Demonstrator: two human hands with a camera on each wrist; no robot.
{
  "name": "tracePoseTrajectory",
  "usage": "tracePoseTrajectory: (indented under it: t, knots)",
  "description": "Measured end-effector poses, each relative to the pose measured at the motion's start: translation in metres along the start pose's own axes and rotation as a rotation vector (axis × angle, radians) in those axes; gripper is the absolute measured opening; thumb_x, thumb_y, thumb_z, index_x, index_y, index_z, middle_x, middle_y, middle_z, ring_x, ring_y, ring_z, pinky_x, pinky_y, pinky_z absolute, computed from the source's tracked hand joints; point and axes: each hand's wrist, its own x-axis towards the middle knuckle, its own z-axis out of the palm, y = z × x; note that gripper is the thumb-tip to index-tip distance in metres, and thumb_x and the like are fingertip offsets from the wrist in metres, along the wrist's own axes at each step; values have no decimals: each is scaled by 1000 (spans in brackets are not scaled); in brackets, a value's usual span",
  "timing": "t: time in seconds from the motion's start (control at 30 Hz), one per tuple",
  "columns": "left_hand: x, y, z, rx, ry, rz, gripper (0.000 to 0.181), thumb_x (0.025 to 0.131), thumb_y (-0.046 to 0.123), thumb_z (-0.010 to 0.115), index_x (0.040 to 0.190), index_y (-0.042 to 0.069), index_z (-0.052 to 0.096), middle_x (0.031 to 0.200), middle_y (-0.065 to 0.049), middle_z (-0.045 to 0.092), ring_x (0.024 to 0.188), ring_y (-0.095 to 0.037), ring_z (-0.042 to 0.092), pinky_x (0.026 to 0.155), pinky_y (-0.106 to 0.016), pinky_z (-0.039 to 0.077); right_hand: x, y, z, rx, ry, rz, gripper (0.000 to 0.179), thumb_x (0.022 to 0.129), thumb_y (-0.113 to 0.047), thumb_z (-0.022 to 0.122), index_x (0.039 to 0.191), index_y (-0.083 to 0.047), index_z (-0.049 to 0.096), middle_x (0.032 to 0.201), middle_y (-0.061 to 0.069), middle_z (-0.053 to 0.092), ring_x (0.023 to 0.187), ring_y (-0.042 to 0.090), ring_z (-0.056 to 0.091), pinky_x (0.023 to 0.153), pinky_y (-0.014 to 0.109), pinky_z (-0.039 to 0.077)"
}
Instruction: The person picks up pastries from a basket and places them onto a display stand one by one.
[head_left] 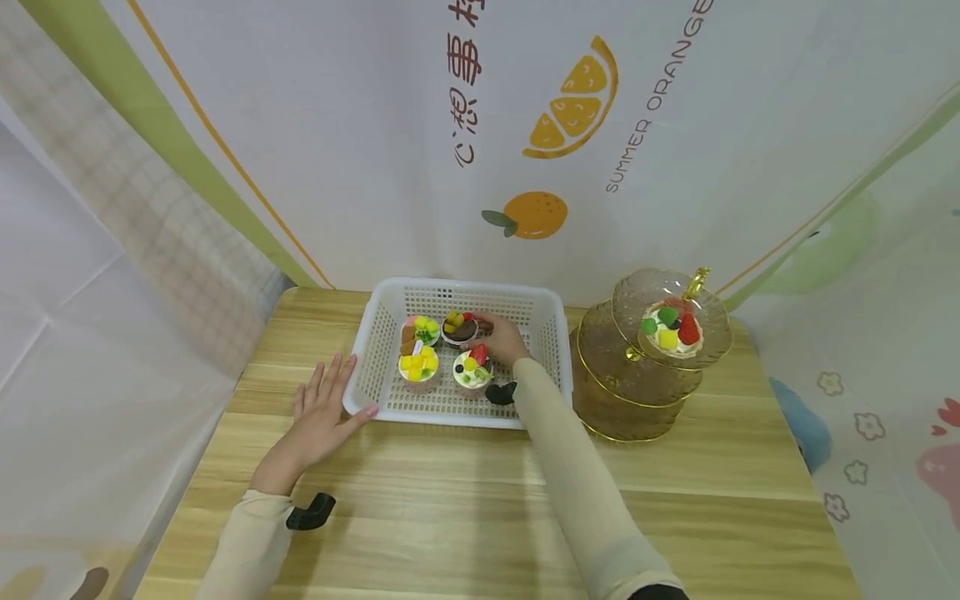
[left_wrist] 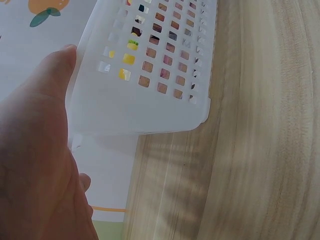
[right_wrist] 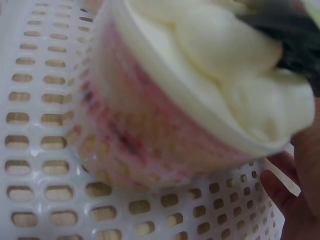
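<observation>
Nearest the eye, before the white basket (head_left: pixel 450 420), lay the bare front of the wooden counter (head_left: pixel 420 500). At the basket's near left corner rested the person's left hand (head_left: pixel 318 423), its fingers straight and slightly spread along the outside, the thumb parted from them and touching the rim.

Just inside the basket's front wall sat two cups: a yellow-topped cup (head_left: pixel 417 364) toward its left, and beside it a strawberry-topped cup (head_left: pixel 472 368). Farther back stood a pink-and-green-topped cup (head_left: pixel 420 332) on the left and a chocolate-topped cup (head_left: pixel 459 332) near the basket's middle. Over the basket's front right part reached the right hand (head_left: pixel 504 340), its bent fingers and thumb at the right edge of the chocolate-topped cup; whether they pinched it, one could not tell.

Just right of the basket stood a gold-rimmed tiered stand (head_left: pixel 637 392), a fruit tart (head_left: pixel 678 335) on its top tier. Behind the basket hung a pale cloth (head_left: pixel 375 192) printed with an orange (head_left: pixel 536 215).
</observation>
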Motion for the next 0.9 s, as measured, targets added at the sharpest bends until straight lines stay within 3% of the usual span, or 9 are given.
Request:
tracePoseTrajectory:
  t: [0.2,0.53,0.9]
  knots:
    - [1,0,1,-10,-4,7,92,97,56,52,160,25,-7,167,-14,-14,151,-47,-17,111,-75,-10,-6,-2,-13,33,18,-30,74,76,-34,86,142,-25,54,140,6,60,128,26,57,106,44,49]
    - [0,2,-3,-18,-6,5,92,97,55,51,160,23,-7,167,-16,-13,151,-47,-18,111,-76,-10,-27,-38,-35,69,25,-152,71,79,-35,83,143,-27,53,135,2,62,120,21,58,100,43,52]
    - [1,2,-1,-14,-6,13,92,97,56,51,160,24,-8,167,-16,-14,151,-48,-18,109,-77,-9,-75,-65,-51,59,98,-233,69,80,-35,83,142,-25,54,130,2,64,115,22,61,96,44,53]
